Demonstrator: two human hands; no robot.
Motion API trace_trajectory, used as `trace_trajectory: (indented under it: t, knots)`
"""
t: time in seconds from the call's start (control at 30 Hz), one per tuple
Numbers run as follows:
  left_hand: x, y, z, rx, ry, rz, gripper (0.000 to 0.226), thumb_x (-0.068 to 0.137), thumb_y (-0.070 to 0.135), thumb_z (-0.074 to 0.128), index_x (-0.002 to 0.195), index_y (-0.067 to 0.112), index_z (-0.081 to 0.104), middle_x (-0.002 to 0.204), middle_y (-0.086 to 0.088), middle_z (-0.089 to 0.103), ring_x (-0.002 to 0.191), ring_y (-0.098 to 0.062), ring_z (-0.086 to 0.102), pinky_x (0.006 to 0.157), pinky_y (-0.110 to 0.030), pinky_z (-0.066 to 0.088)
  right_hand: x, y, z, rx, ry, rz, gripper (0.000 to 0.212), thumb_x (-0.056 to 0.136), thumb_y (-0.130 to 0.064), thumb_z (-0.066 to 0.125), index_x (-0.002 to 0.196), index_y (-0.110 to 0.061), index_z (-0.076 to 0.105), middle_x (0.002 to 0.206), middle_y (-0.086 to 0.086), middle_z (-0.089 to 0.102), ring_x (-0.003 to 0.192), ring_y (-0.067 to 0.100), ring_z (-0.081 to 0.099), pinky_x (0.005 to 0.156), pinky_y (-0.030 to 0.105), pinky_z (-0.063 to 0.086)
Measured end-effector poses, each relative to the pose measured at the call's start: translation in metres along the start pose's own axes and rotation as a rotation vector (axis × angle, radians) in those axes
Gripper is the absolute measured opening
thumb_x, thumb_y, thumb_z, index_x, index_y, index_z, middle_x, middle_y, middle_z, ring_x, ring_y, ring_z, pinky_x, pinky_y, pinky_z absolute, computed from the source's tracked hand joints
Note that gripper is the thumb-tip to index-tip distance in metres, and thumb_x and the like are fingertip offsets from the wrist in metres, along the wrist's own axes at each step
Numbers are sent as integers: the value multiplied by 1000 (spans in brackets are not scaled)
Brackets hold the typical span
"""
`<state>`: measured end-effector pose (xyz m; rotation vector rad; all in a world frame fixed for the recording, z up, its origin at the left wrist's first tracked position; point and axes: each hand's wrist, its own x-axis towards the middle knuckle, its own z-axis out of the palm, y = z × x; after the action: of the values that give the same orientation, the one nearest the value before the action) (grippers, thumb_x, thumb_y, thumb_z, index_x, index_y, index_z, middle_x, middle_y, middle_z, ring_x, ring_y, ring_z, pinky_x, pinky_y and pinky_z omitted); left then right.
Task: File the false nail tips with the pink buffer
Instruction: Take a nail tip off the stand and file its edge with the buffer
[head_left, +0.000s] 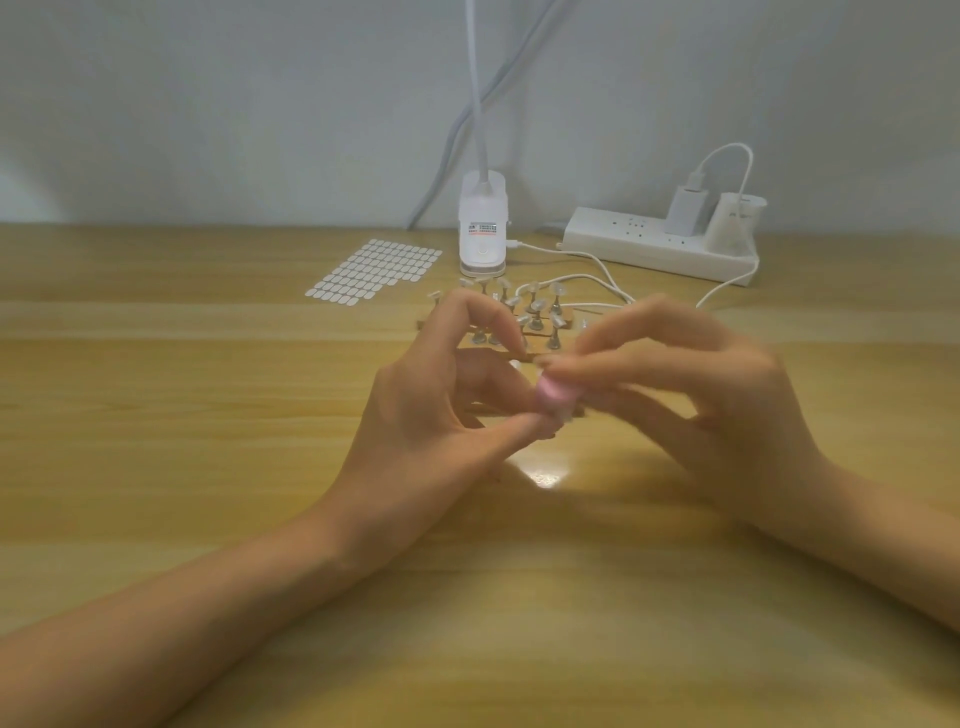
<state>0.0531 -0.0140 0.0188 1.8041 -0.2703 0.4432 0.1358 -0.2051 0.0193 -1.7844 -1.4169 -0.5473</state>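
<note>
Across the wooden table (208, 364) both forearms reach in from the near edge and meet in the middle. The left hand (436, 415) has thumb and fingers curled inward, pinching a small pale piece that we take for a false nail tip (563, 415), though blur hides its shape. The right hand (717, 395) is smeared by motion; its fingers are closed round the pink buffer (551, 396), which sits right on top of that pale piece, between the two hands.

Against the far wall lie a white power strip (639, 244) on the right and a clip lamp (483, 234) left of it, with a sheet of adhesive tabs (374, 270) further left. Just beyond the hands stands a rack of nail tips (524, 317) on small pegs.

We judge the filing to be under way on one tip. Whether any racked tips are already filed we cannot tell; many probably remain.
</note>
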Motion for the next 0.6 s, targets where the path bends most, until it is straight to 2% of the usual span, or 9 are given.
trace_trajectory:
  t: [0.13, 0.3, 0.37, 0.47, 0.6]
  knots:
    - [-2, 1, 1, 27, -16, 28, 38, 79, 31, 77, 100, 26, 46, 76, 5, 75, 68, -9, 72, 54, -22, 49, -2, -3, 2, 11, -23, -24, 20, 94, -9, 69, 114, -9, 71, 100, 6, 65, 95, 17, 66, 89, 26, 50]
    - [-1, 1, 0, 44, -5, 39, 40, 80, 24, 80, 100, 28, 46, 78, 4, 76, 74, -13, 74, 54, -20, 48, -2, -1, -1, 11, 4, 13, 21, 94, -5, 68, 115, -9, 70, 102, 4, 64, 97, 15, 66, 87, 29, 52]
    - [-1, 1, 0, 40, -8, 38, 38, 80, 29, 77, 101, 27, 46, 77, 3, 75, 72, -12, 73, 54, -26, 49, -3, -4, 2, 29, -35, -20, 20, 95, -10, 69, 115, -11, 71, 102, 4, 64, 96, 18, 67, 88, 29, 52]
    - [-1, 1, 0, 36, 5, 14, 41, 79, 25, 81, 100, 26, 46, 79, 1, 77, 76, -15, 75, 54, -31, 51, -1, 1, -1, 0, 3, 13, 25, 91, -4, 70, 115, -9, 70, 101, 7, 66, 96, 17, 66, 87, 30, 53]
    - [-1, 3, 0, 20, -10, 4, 40, 77, 33, 77, 101, 26, 46, 76, 3, 75, 72, -10, 73, 55, -24, 48, -2, -2, 1, 24, -42, -28, 21, 93, -8, 70, 114, -7, 72, 102, 5, 64, 95, 17, 65, 88, 28, 51]
